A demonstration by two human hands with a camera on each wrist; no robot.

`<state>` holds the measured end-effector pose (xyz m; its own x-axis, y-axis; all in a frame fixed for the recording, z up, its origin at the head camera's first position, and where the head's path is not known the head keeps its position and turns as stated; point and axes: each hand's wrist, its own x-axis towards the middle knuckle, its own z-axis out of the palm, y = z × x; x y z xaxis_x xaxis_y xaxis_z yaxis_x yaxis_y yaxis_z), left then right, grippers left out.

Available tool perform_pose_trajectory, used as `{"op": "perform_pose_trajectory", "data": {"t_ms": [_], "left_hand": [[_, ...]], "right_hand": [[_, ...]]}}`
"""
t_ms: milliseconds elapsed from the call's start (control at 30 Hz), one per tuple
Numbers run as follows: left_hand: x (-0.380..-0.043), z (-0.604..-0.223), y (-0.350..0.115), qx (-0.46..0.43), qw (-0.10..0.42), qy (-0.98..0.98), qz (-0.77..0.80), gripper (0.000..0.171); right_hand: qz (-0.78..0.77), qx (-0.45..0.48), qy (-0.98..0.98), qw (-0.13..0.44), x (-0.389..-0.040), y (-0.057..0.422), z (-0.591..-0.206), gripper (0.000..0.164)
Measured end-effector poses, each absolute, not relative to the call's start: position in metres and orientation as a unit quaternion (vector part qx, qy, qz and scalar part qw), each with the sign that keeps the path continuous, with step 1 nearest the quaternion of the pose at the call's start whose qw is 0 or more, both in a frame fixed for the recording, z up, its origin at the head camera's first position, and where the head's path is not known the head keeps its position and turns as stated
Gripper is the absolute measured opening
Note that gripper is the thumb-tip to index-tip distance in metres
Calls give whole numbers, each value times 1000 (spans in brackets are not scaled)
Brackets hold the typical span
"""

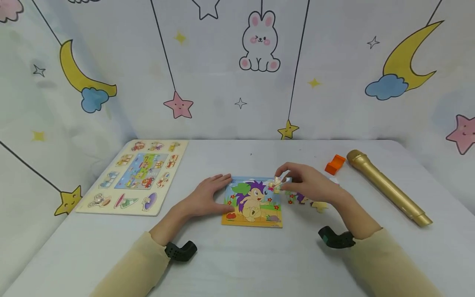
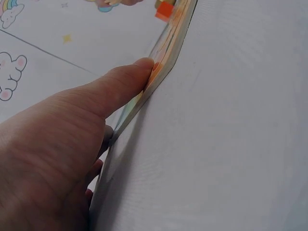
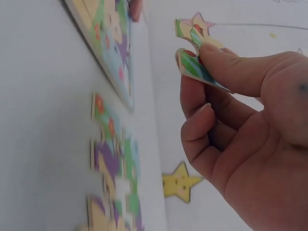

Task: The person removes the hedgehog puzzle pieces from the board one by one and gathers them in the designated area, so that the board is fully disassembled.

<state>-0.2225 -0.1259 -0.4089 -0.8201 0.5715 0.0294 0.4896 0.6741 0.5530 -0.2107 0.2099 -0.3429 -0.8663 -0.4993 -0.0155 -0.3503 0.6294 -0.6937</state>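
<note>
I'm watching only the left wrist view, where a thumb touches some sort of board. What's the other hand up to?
Observer: The right hand is pinching a jigsaw piece between thumb and fingers.
Visitor: Ooh! And what picture is on this board?
Observer: A hedgehog with purple spines.
Visitor: Cute! Is there anything on the table off to this hand's left?
Observer: Yes, a larger cream board with small pictures around its border lies left of the left hand.
</note>
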Motion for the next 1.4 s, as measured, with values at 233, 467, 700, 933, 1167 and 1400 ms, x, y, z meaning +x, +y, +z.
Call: {"op": "perform_pose_trajectory", "data": {"t_ms": [233, 467, 700, 933, 1167, 1400], "left_hand": [[-222, -409, -125, 290, 74, 913, 279, 89], [-222, -410, -129, 289, 73, 913, 279, 89], [-221, -409, -130, 293, 76, 911, 280, 89], [-222, -407, -130, 294, 74, 911, 280, 88], [-221, -407, -130, 292, 75, 911, 283, 88], [-220, -406, -129, 288, 75, 912, 283, 89]], "right_hand": [[-352, -207, 909, 82, -204, 257, -347, 27], [-344, -180, 917, 88, -197, 294, -355, 33], [-331, -166, 922, 114, -193, 326, -365, 32], [-326, -161, 923, 127, -194, 340, -371, 32], [-311, -163, 929, 113, -195, 343, -376, 30], [-290, -172, 937, 90, -195, 339, -378, 29]]}}
